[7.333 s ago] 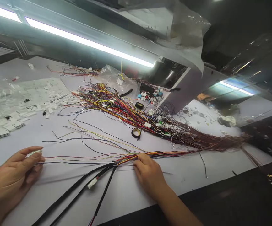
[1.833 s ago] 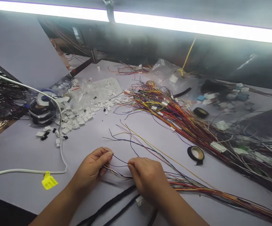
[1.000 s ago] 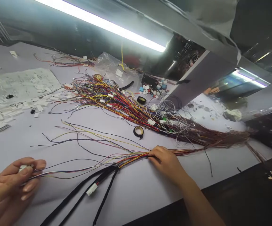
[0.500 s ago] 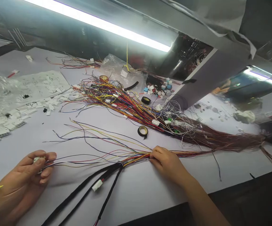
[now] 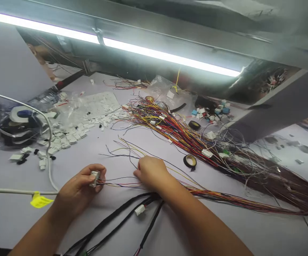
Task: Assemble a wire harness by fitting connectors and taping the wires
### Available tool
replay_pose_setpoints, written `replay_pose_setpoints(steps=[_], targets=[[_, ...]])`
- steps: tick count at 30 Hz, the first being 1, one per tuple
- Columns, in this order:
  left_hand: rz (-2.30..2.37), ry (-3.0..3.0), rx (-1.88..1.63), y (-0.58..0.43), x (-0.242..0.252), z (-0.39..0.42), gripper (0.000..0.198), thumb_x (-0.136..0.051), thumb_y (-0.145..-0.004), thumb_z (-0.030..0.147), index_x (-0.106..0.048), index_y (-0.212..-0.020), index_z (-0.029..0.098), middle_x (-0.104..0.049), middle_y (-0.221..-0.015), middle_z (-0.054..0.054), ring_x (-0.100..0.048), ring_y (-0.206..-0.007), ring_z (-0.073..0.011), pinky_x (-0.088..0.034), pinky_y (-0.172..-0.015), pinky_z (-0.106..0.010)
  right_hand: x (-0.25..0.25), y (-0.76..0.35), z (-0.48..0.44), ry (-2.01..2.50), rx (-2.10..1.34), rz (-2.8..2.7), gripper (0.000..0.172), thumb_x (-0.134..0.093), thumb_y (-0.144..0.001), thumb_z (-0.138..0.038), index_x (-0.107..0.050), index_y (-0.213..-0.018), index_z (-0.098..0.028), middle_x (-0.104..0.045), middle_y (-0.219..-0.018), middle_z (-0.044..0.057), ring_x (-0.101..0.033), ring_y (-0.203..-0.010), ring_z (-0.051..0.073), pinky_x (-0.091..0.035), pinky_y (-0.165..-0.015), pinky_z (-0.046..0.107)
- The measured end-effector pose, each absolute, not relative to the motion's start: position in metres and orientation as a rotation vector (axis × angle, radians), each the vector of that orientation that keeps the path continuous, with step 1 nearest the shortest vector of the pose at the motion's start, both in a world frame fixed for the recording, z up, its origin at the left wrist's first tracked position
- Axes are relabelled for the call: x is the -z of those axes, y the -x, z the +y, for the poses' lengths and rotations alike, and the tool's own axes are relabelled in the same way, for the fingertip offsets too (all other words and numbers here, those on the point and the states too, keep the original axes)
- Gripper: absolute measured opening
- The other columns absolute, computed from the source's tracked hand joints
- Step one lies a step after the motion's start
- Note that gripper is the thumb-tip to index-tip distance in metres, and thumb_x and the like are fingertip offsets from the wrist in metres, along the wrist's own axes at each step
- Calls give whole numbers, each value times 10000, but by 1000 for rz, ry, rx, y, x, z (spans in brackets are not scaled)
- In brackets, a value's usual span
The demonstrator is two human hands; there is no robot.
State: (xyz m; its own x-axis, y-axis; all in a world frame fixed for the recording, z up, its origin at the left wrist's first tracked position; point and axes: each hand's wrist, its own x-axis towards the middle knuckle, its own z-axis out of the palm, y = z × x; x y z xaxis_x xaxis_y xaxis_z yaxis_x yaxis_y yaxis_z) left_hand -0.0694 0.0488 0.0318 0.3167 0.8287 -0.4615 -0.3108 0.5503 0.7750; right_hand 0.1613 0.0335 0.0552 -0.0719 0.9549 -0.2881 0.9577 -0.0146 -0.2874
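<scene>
A small pale connector [image 5: 94, 178] sits pinched between the thumb and fingertips of the left hand [image 5: 76, 190], just above the bench [image 5: 17, 224]. Thin coloured wires [image 5: 119, 184] run from the connector rightward under the right hand [image 5: 151, 172], which lies knuckles-up with its fingers curled down on them; whether it grips them I cannot tell. Below and to the right of the connector lie black cables [image 5: 116, 220]. Farther right of the connector stands a tape roll [image 5: 190, 161].

left hand [image 5: 75, 190] fingers pinched, right hand [image 5: 152, 172] palm down
</scene>
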Motion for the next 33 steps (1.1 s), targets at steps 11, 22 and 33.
replay_pose_setpoints(steps=[11,22,33], targets=[[931,-609,-790,68,-31,53,326,-718,-801,265,-630,-1106,194,-641,-845,-32,-565,-618,-97,-445,-541,-191,-59,-154,44,-2366,1505,2388,232,-476,-904,-244,-638,-1064,-202,-698,-768,7,-632,-637,129,-479,-587,237],[877,-545,-804,70,-28,51,337,-719,-817,252,-624,-1132,178,-653,-843,-24,-604,-671,-98,-482,-634,-206,-51,-109,27,-2224,1178,3090,111,-596,-892,-228,-706,-908,-227,-696,-789,7,-608,-727,136,-438,-684,250],[848,-570,-776,70,-23,50,343,-699,-839,260,-621,-1163,181,-668,-868,-28,-607,-674,-88,-486,-640,-193,-38,-106,15,-2471,1181,2815,111,-600,-840,-235,-706,-808,-228,-643,-668,-23,-505,-568,105,-353,-557,229]])
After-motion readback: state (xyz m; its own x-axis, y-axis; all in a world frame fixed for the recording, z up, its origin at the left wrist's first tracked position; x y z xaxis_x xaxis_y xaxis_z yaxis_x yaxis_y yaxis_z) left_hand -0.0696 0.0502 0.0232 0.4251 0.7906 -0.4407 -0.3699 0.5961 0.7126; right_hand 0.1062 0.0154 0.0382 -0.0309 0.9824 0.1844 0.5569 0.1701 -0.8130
